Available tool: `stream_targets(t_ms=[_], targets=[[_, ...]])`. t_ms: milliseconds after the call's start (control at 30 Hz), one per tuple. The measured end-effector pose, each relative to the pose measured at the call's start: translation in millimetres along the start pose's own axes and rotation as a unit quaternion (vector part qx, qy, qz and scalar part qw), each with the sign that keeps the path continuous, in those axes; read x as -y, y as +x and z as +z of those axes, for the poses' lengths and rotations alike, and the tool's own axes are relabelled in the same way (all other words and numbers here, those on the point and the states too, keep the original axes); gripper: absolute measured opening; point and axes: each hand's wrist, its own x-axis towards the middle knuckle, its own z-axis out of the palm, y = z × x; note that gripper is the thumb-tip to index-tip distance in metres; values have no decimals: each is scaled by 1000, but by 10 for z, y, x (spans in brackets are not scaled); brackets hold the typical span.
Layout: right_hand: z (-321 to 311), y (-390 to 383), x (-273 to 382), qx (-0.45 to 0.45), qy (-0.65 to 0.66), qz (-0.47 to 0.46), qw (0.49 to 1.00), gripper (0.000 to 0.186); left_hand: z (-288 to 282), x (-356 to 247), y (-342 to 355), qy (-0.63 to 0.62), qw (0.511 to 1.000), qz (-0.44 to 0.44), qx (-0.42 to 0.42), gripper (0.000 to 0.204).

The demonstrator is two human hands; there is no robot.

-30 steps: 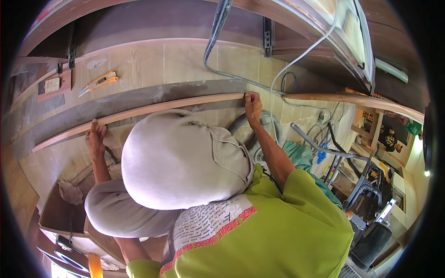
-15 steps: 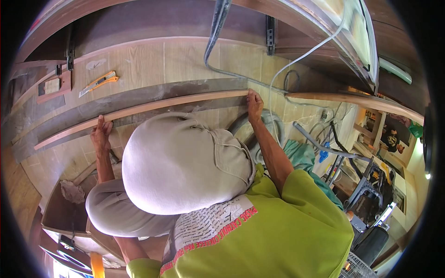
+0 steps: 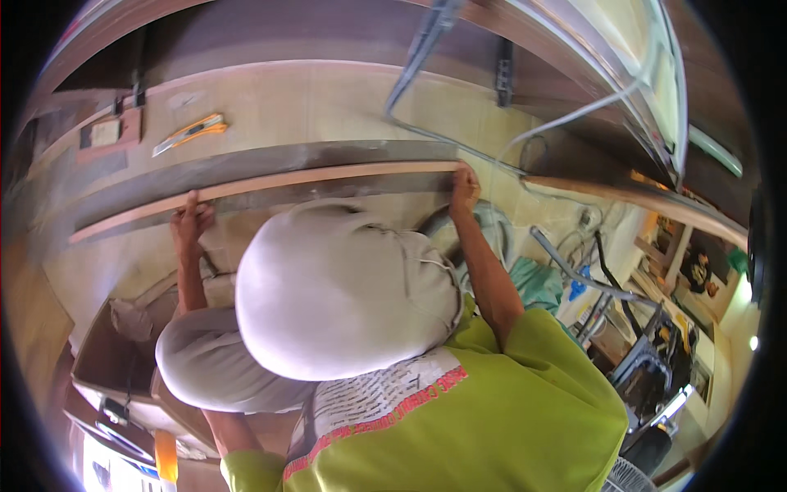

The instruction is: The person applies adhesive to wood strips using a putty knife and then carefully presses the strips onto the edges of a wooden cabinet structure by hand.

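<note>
A long, thin wooden strip point(image 3: 320, 173) lies along a dark grey sheet point(image 3: 270, 161) on the floor, bowed by the lens. My right hand point(image 3: 466, 189) is closed on the strip's right end, gripping it between thumb and fingers. Toward the left part of the strip, my left hand point(image 3: 190, 223) pinches its near edge, with the other fingers loosely bent below. Beyond the strip on the left rests an orange utility knife point(image 3: 191, 134), its blade out. My knee in pale trousers point(image 3: 344, 287) hides some of the floor in front of the strip.
A wooden block on a reddish board point(image 3: 109, 135) sits far left. A grey hose point(image 3: 414, 82) and a pale cable point(image 3: 574, 111) hang across the back. At right are a green cloth point(image 3: 537, 283) and metal frame parts point(image 3: 643, 361). A brown open box point(image 3: 115, 361) stands near left.
The view has shifted a little, so the scene sits farther right in it. Both hands stay on the wooden strip, and the left hand's lower fingers look slightly more spread.
</note>
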Motion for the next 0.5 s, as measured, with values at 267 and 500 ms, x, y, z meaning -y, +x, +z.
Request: stream_targets(t_ms=[267, 500], targets=[[-752, 190, -495, -31, -65, 152, 986, 45, 677, -274, -141, -9, 997, 4, -78, 42], [-410, 148, 198, -34, -123, 135, 983, 44, 625, -374, -287, -13, 998, 22, -57, 45]])
